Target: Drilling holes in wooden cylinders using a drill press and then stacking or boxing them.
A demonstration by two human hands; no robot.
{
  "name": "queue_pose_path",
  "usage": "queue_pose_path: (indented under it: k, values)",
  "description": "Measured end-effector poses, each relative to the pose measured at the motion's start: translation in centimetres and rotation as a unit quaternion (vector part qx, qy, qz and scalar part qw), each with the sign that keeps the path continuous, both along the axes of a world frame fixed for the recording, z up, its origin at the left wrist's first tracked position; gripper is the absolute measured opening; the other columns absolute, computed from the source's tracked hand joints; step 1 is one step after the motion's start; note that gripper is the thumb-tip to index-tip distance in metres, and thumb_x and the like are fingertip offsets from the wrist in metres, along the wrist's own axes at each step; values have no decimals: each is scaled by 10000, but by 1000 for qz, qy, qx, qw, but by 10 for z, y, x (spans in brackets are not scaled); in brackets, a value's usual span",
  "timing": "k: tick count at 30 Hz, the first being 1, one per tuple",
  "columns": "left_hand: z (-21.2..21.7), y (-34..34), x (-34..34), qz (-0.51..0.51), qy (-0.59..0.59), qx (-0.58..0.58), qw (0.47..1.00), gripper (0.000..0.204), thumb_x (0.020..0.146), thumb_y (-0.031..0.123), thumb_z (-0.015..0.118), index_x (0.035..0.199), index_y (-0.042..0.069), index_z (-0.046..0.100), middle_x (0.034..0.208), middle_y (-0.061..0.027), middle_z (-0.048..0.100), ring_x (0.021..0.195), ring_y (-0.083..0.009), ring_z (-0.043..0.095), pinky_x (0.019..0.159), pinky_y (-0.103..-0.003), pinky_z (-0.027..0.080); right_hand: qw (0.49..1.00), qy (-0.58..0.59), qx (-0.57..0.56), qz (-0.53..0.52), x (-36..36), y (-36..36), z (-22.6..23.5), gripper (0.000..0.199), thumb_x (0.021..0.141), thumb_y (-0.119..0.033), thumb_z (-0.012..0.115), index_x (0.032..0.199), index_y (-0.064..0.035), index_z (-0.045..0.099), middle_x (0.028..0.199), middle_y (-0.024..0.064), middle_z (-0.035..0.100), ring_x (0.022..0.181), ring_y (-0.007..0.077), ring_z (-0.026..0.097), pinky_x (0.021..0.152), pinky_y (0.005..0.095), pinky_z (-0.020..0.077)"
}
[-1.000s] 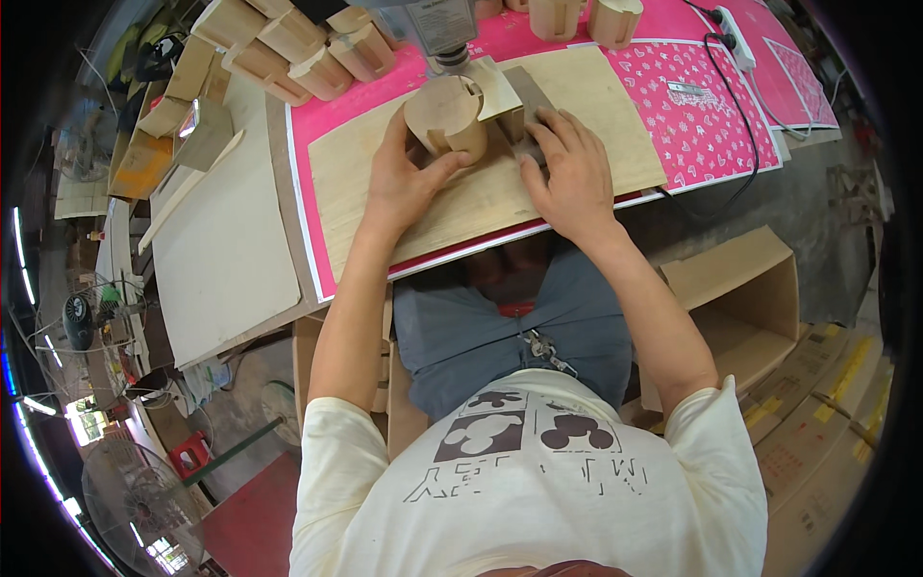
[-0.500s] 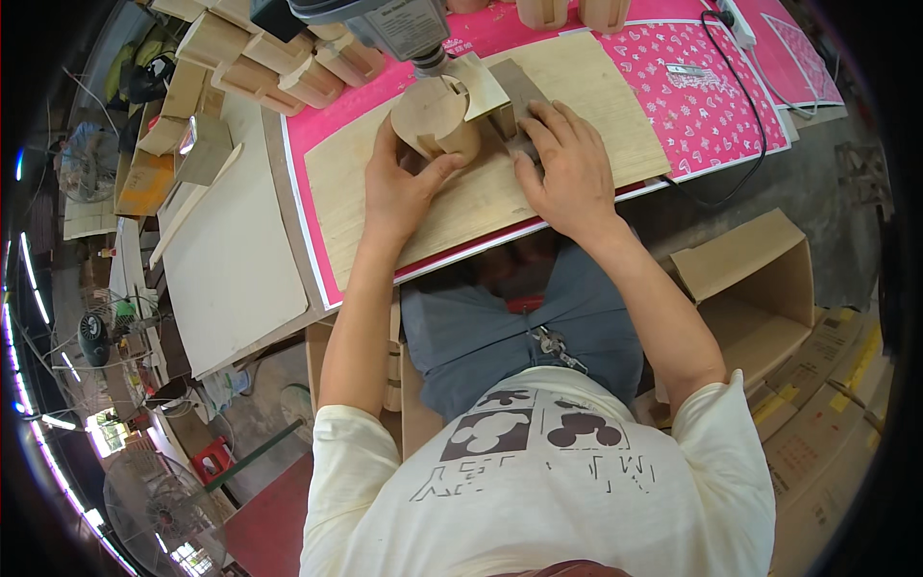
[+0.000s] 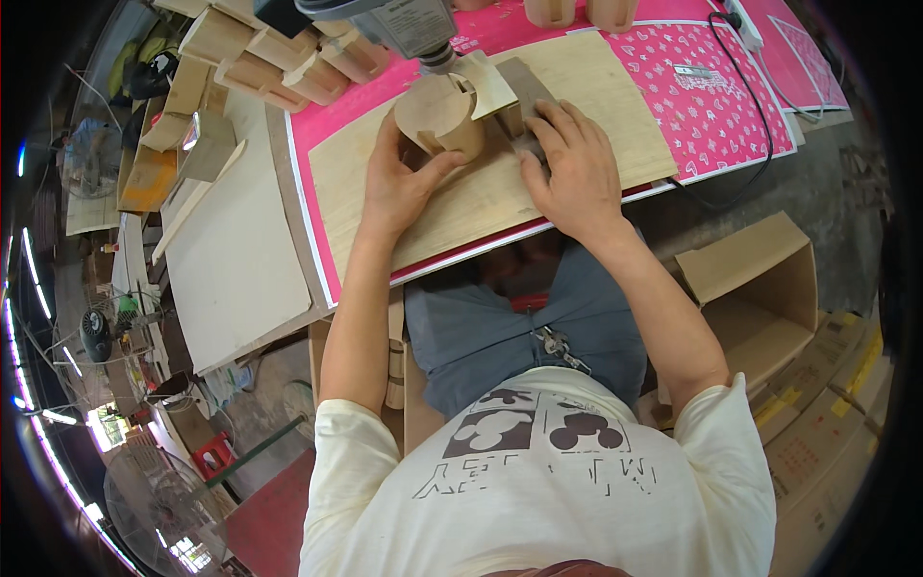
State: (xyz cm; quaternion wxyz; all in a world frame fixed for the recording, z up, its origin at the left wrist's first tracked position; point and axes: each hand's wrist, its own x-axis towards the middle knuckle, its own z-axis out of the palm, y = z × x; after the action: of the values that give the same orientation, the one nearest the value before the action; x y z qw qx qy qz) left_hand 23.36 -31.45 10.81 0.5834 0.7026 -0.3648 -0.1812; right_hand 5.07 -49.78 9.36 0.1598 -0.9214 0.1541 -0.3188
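Observation:
A round wooden block (image 3: 435, 111) with notches cut in its side stands on the plywood board (image 3: 461, 207). Around its left and near sides curl the fingers and thumb of my left hand (image 3: 399, 188), closed on it. The block's right edge meets a pale wooden piece (image 3: 488, 88), right under the chuck of a grey power tool (image 3: 413, 27). My right hand (image 3: 580, 173) lies with fingers apart on the right edge of a darker wooden strip (image 3: 524, 91) beside that piece. The tool's bit tip is hard to make out.
More notched wooden blocks (image 3: 279, 60) are stacked at the back left, others at the back edge. A black cable (image 3: 764, 106) runs down the right of the pink table cover (image 3: 692, 125). Cardboard boxes (image 3: 760, 279) stand at lower right. A pale panel (image 3: 231, 260) lies left.
Both hands keep their places on the block and the strip. The block looks turned slightly under my left hand; the whole view has shifted a little.

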Motion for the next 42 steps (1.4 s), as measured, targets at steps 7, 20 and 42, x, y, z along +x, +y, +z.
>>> queue_pose_path:
  k: [7, 20, 42]
  values:
    - [4, -3, -2, 9, -47, -11, 999, 959, 817, 125, 969, 1624, 5, 464, 1509, -161, 645, 1427, -259, 602, 1218, -402, 472, 1000, 27, -3, 3, 0, 1, 2, 450, 969, -225, 709, 1346, 21, 710, 1498, 203, 655, 1439, 450, 551, 1208, 549, 426]
    - [4, 14, -2, 12, -72, 4, 997, 932, 826, 155, 936, 1603, -36, 458, 1528, -241, 617, 1444, -385, 592, 1235, -451, 463, 998, 54, -24, 25, 2, 3, 1, 417, 986, -168, 692, 1324, 77, 693, 1466, 277, 647, 1391, 489, 578, 1174, 552, 435]
    - [-11, 62, -3, 33, -232, 47, 971, 676, 892, 105, 792, 1498, -67, 546, 1528, -265, 569, 1480, -443, 518, 1237, -517, 447, 987, 100, 128, -22, -1, 12, 5, 531, 1032, -113, 599, 1531, 57, 533, 1407, 273, 631, 1285, 436, 626, 1121, 449, 474]
